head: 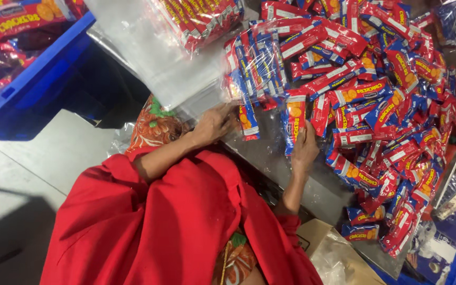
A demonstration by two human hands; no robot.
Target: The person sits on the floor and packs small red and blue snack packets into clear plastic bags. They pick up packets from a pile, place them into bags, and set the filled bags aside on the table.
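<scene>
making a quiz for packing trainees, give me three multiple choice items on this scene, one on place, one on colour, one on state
1. Where is the blue crate?
A. upper left
B. lower right
C. centre

2. What colour are the person's sleeves?
A. green
B. red
C. white

3. What does the right hand do?
A. hangs free
B. holds scissors
C. rests against a cracker packet

Answers: 1 A, it fills the upper left corner. 2 B, both arms are in red cloth. 3 C, its fingers lie on a red packet at the pile edge, while the left hand touches another packet.
</scene>
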